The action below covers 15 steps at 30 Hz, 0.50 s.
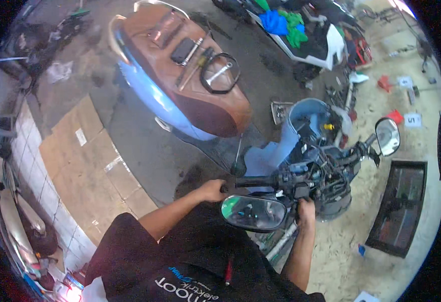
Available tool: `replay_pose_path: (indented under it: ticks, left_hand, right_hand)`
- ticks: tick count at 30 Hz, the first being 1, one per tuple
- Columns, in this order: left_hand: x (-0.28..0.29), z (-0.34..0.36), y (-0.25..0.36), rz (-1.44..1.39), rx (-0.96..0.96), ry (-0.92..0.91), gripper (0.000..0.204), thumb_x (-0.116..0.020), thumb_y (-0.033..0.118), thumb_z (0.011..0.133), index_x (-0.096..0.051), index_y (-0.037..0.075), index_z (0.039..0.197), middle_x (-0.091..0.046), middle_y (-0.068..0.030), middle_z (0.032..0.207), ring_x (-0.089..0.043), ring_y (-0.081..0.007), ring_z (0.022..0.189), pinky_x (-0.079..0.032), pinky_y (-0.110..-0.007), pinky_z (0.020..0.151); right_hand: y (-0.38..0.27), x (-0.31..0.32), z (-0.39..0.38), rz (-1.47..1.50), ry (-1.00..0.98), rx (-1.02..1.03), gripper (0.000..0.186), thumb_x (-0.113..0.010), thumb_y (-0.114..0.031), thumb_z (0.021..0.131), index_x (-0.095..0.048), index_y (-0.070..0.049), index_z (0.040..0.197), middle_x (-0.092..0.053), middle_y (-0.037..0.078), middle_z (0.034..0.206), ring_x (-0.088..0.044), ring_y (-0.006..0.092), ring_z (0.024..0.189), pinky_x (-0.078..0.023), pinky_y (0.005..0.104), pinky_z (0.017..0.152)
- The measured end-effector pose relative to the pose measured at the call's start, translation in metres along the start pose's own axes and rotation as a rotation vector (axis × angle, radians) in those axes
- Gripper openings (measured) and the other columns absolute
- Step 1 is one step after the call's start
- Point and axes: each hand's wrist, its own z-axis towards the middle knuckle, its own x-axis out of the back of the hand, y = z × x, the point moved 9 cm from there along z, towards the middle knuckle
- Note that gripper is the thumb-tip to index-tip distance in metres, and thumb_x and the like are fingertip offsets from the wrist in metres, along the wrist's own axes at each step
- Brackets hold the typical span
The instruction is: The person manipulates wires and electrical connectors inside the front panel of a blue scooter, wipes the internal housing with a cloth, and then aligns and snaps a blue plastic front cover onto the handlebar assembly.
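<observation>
A partly stripped scooter handlebar point(258, 181) with bare wiring and a black grip is right in front of me. My left hand point(214, 190) is curled closed beside the grip's outer end, around a small dark thing I cannot make out. Under the middle of the handlebar, by the exposed wiring point(326, 181), my right hand point(306, 207) is closed too; what it holds is hidden. Between my hands hangs a round-edged black mirror point(253, 212). A second mirror point(387, 136) is at the far end of the bar. The pale blue scooter body point(288, 141) stands beyond the bar.
A brown scooter seat point(200, 90) on a blue body bears a ring wrench point(218, 74), a black loop point(208, 85) and other tools. Flattened cardboard point(89, 156) lies on the left floor. Another scooter point(326, 45) stands behind. A dark-framed panel point(396, 209) is on the right.
</observation>
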Motion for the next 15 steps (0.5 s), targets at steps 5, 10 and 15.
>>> replay_pose_path:
  ticks: [5,10,15]
  left_hand:
    - [-0.009,0.007,-0.025,0.132,0.164,-0.023,0.051,-0.07,0.035,0.074,-0.059,0.0,0.11,-0.063,-0.0224,0.105,-0.06,-0.0354,0.1,-0.046,-0.041,0.087]
    - [-0.028,0.011,-0.056,-0.045,0.184,-0.052,0.055,-0.072,0.038,0.071,-0.06,0.0,0.11,-0.062,-0.023,0.106,-0.061,-0.035,0.099,-0.047,-0.041,0.086]
    - [-0.01,0.001,-0.103,-0.161,0.235,0.006,0.05,-0.072,0.034,0.074,-0.062,-0.002,0.106,-0.066,-0.0186,0.098,-0.063,-0.029,0.093,-0.048,-0.038,0.082]
  right_hand:
    - [-0.037,-0.013,-0.034,-0.152,0.03,-0.188,0.024,-0.049,-0.012,0.079,-0.059,-0.001,0.099,-0.053,0.002,0.071,-0.048,0.0141,0.058,-0.04,0.0319,0.051]
    - [0.004,-0.005,-0.021,0.135,0.047,-0.129,0.033,-0.05,-0.011,0.08,-0.056,0.0,0.111,-0.06,0.007,0.091,-0.056,0.0183,0.072,-0.047,0.0318,0.062]
    - [-0.03,-0.012,-0.023,-0.319,0.133,-0.069,0.03,-0.054,-0.014,0.078,-0.062,0.001,0.102,-0.065,0.011,0.082,-0.059,0.0233,0.071,-0.046,0.0364,0.066]
